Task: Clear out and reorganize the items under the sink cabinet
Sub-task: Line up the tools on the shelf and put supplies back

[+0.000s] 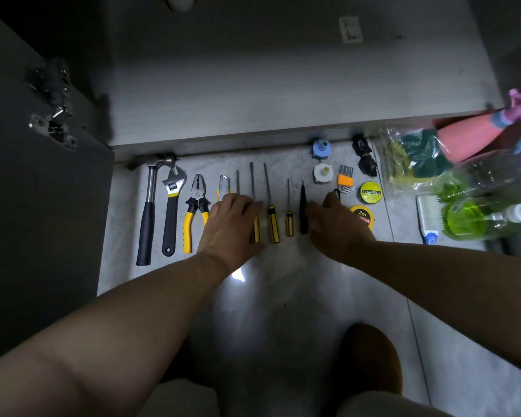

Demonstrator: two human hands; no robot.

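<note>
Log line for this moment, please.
stage: tools in row on floor | left hand: flat over yellow screwdrivers | right hand: at black tool, grip unclear

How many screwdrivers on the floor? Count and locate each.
5 screwdrivers: one partly under the left hand, one beside its fingers, two between the hands, a black one by the right hand.

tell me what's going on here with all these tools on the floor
A person has tools laid in a row on the grey tiled floor before an open sink cabinet. The left hand lies over the yellow-and-black-handled screwdrivers; the right hand is at the slim black-handled tool next to them. The black-handled hammer and yellow-handled pliers lie untouched.
</note>
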